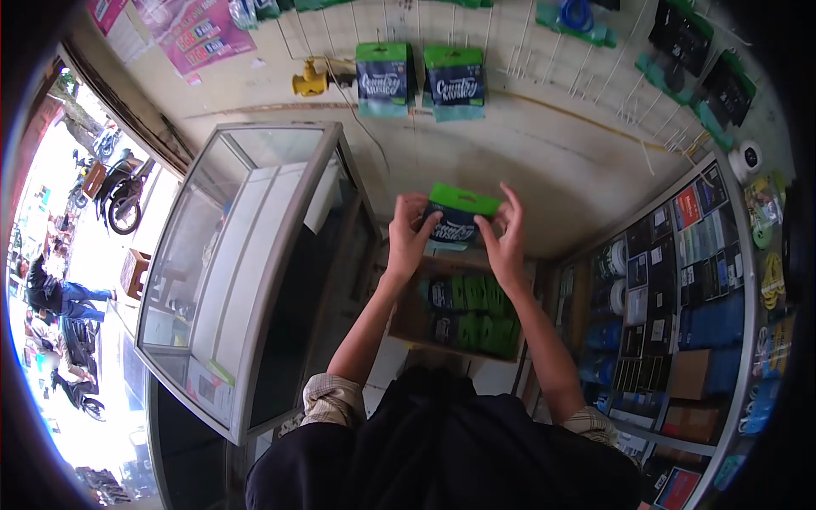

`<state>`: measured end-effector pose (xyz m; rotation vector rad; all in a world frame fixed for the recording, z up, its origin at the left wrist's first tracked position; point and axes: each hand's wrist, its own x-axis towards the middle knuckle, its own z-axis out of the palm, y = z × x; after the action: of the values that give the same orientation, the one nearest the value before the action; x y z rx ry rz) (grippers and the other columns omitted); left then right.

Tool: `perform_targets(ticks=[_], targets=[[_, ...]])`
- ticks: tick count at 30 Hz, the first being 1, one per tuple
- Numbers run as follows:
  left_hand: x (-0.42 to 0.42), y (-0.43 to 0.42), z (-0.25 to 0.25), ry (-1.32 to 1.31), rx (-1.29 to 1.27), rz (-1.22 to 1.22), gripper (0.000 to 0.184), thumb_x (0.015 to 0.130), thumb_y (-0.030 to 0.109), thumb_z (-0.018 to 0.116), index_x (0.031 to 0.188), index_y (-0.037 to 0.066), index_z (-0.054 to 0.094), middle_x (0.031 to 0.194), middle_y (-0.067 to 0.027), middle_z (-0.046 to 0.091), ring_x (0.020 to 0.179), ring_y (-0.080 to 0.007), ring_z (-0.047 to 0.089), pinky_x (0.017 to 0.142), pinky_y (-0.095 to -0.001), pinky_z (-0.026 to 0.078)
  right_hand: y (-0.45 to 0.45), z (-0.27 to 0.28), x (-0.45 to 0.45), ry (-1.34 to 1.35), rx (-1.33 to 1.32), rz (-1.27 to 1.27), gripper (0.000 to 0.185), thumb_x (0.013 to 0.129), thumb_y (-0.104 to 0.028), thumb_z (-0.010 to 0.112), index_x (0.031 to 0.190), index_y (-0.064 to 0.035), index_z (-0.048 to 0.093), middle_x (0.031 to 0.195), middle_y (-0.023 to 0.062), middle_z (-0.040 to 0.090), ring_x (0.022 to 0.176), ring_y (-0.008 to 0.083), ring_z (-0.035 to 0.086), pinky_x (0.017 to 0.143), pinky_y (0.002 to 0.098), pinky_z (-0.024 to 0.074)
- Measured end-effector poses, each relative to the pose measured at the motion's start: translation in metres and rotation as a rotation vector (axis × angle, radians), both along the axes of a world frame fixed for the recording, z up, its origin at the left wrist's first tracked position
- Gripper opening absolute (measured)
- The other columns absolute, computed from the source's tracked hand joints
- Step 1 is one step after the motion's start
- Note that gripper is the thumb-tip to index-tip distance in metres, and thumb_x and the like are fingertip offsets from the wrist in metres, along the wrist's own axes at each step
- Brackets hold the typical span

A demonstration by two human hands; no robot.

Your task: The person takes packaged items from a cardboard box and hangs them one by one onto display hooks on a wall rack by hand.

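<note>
A green and dark blue pouch (452,228) with "Country Music" lettering and a hang hole at its top is held up in front of the wall. My left hand (411,229) pinches its left side, thumb on the front. On the right side, my right hand (505,234) grips it with the thumb on the front and the index finger raised. Below my hands, an open cardboard box (433,342) holds several similar green pouches (476,293). Two matching pouches, a left one (383,81) and a right one (455,82), hang from the wall rack above.
A glass display case (246,280) stands at the left, and a shelf case of boxed goods (671,297) at the right. Wire rack hooks (586,76) stick out from the wall. A yellow object (310,81) hangs there. Outside, a person (55,285) is near motorbikes (123,200).
</note>
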<state>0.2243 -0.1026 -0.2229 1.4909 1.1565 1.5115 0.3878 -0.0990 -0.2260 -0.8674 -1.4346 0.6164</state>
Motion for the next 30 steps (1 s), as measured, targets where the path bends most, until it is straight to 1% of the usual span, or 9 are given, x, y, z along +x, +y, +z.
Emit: perform_targets(ticks=[3, 5, 8, 12, 14, 17, 22, 23, 30], targets=[[0.002, 0.018, 0.038, -0.298, 0.126, 0.005, 0.04, 0.079, -0.002, 0.066, 0.113, 0.003, 0.045, 0.112, -0.0089, 0.051, 0.099, -0.015, 0.053, 0.08, -0.0268, 0.047, 0.024, 0.06, -0.015, 0.003, 0.159, -0.085, 0.046, 0.082, 0.001, 0.063, 0.124, -0.0058, 0.046, 0.09, 0.0081, 0.055, 0.077, 0.0162, 0.054, 0.072, 0.0286, 0.0455], [0.002, 0.03, 0.057, -0.033, 0.373, 0.117, 0.061, 0.072, -0.002, 0.071, 0.124, 0.007, 0.041, 0.125, -0.0094, 0.039, 0.11, -0.0198, 0.046, 0.085, -0.0304, 0.045, 0.042, 0.088, -0.022, -0.059, 0.213, -0.147, 0.039, 0.082, 0.0, 0.063, 0.119, -0.005, 0.05, 0.089, 0.0079, 0.056, 0.078, 0.0168, 0.055, 0.071, 0.0286, 0.0458], [-0.005, 0.047, 0.086, 0.282, 0.455, 0.277, 0.075, 0.067, -0.002, 0.074, 0.131, 0.012, 0.038, 0.129, -0.009, 0.032, 0.114, -0.0223, 0.04, 0.086, -0.0328, 0.044, 0.064, 0.117, -0.033, -0.103, 0.327, -0.176, 0.029, 0.081, 0.0, 0.063, 0.109, -0.0048, 0.057, 0.09, 0.0082, 0.057, 0.08, 0.0196, 0.057, 0.07, 0.0299, 0.0463], [-0.009, 0.072, 0.095, 0.225, 0.466, 0.28, 0.08, 0.065, -0.001, 0.075, 0.135, 0.016, 0.038, 0.131, -0.0078, 0.029, 0.117, -0.0227, 0.039, 0.084, -0.034, 0.044, 0.084, 0.133, -0.044, -0.131, 0.378, -0.218, 0.028, 0.081, 0.001, 0.061, 0.107, -0.0085, 0.06, 0.089, 0.01, 0.057, 0.079, 0.0242, 0.058, 0.068, 0.0334, 0.0461], [-0.01, 0.086, 0.088, 0.188, 0.463, 0.263, 0.08, 0.066, -0.001, 0.074, 0.135, 0.018, 0.038, 0.132, -0.0074, 0.029, 0.118, -0.0225, 0.039, 0.084, -0.0346, 0.044, 0.092, 0.132, -0.048, -0.192, 0.425, -0.276, 0.027, 0.082, 0.001, 0.061, 0.108, -0.0066, 0.062, 0.089, 0.0061, 0.057, 0.076, 0.0142, 0.056, 0.067, 0.0262, 0.0474], [-0.01, 0.103, 0.081, 0.193, 0.443, 0.27, 0.08, 0.067, 0.0, 0.074, 0.136, 0.018, 0.037, 0.133, -0.0074, 0.029, 0.119, -0.0228, 0.038, 0.083, -0.0348, 0.045, 0.109, 0.125, -0.051, -0.209, 0.408, -0.307, 0.029, 0.082, 0.0, 0.061, 0.109, -0.0086, 0.063, 0.087, 0.0062, 0.057, 0.076, 0.0171, 0.055, 0.068, 0.0275, 0.0468], [-0.004, 0.136, 0.068, 0.25, 0.484, 0.27, 0.081, 0.066, 0.001, 0.073, 0.136, 0.012, 0.035, 0.133, -0.0132, 0.032, 0.124, -0.0308, 0.034, 0.099, -0.0405, 0.036, 0.148, 0.101, -0.045, -0.28, 0.413, -0.324, 0.036, 0.081, 0.0, 0.061, 0.116, -0.0113, 0.06, 0.092, 0.008, 0.055, 0.08, 0.0206, 0.055, 0.072, 0.0302, 0.0463], [-0.003, 0.143, 0.065, 0.25, 0.455, 0.241, 0.083, 0.064, 0.001, 0.073, 0.136, 0.009, 0.034, 0.136, -0.0158, 0.031, 0.126, -0.0337, 0.032, 0.105, -0.0416, 0.029, 0.154, 0.095, -0.043, -0.312, 0.381, -0.327, 0.042, 0.081, -0.001, 0.062, 0.121, -0.0131, 0.057, 0.1, 0.0098, 0.051, 0.084, 0.0216, 0.054, 0.075, 0.0311, 0.0459], [0.002, 0.186, 0.035, 0.453, 0.419, 0.188, 0.086, 0.063, 0.003, 0.075, 0.138, 0.01, 0.034, 0.144, -0.0148, 0.026, 0.13, -0.0356, 0.028, 0.104, -0.0429, 0.029, 0.202, 0.062, -0.033, -0.431, 0.298, -0.303, 0.072, 0.075, -0.001, 0.068, 0.137, -0.0208, 0.039, 0.128, 0.0194, 0.03, 0.101, 0.0306, 0.048, 0.088, 0.036, 0.0422]])
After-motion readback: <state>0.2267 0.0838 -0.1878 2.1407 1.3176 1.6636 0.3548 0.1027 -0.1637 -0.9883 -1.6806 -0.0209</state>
